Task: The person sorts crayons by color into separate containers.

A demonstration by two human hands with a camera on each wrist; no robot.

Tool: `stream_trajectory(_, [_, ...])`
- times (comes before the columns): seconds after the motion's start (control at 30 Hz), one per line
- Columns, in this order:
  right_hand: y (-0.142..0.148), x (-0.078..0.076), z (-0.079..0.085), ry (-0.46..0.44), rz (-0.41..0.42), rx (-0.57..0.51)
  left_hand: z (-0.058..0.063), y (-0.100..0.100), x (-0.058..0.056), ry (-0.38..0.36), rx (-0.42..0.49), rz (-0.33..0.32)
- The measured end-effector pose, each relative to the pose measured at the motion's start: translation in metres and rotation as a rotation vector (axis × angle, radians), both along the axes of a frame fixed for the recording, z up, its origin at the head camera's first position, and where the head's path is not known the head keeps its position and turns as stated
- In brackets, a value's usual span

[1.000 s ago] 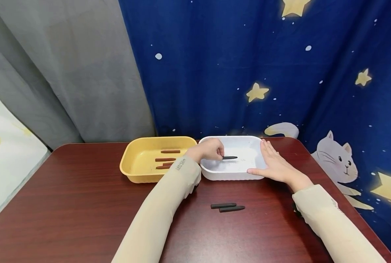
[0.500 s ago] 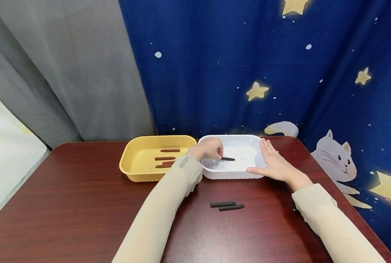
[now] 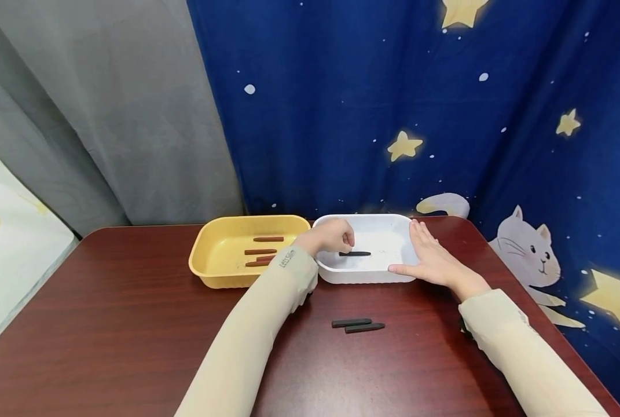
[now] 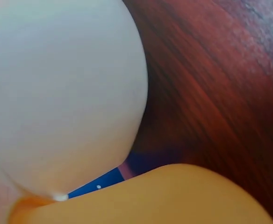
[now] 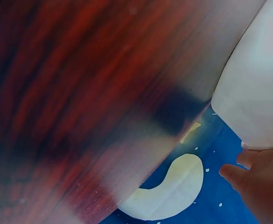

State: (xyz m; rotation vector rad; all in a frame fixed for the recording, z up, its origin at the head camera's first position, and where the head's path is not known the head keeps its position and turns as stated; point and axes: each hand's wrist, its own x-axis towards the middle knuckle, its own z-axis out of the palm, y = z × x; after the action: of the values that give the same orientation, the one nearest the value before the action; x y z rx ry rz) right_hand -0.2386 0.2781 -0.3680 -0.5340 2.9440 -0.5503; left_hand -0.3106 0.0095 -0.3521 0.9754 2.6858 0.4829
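My left hand (image 3: 333, 236) reaches into a white plastic basin (image 3: 367, 277), its fingers bent just above a black crayon (image 3: 356, 253). That crayon lies flat on the basin floor, nearly its whole length showing below the fingertips. My right hand (image 3: 435, 258) rests against the basin's right side, fingers straight and thumb along the front rim. In the right wrist view the fingers (image 5: 237, 175) touch the white wall (image 5: 253, 93). The left wrist view is mostly filled by the white basin's side (image 4: 71, 93).
Left of the white basin stands a yellow basin (image 3: 213, 281) holding several brown crayons (image 3: 260, 251). Two black crayons (image 3: 358, 325) lie on the dark red wooden table (image 3: 132, 324) in front. A blue curtain (image 3: 315, 116) hangs behind the table's back edge.
The black crayon under my left hand has gone from pinched at its end to lying flat on the basin floor, slightly further left. The right hand stays on the rim.
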Motion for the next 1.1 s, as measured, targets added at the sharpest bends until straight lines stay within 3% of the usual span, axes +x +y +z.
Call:
stream_trajectory(0.37, [-0.003,-0.001,-0.004,0.0,0.011,-0.004,0.015,-0.011,0.018,0.137,0.005,-0.092])
stream_trajectory(0.67, [0.0,-0.002,-0.002,-0.012,0.005,0.0,0.028,-0.024,0.033,0.142,0.044,-0.131])
stream_trajectory(0.9, [0.0,-0.001,-0.002,-0.013,0.002,0.001,0.031,-0.028,0.047,0.216,0.091,-0.208])
stream_trajectory(1.1, [0.001,-0.002,-0.003,0.0,-0.002,-0.005,0.03,-0.024,0.065,0.232,0.101,-0.256])
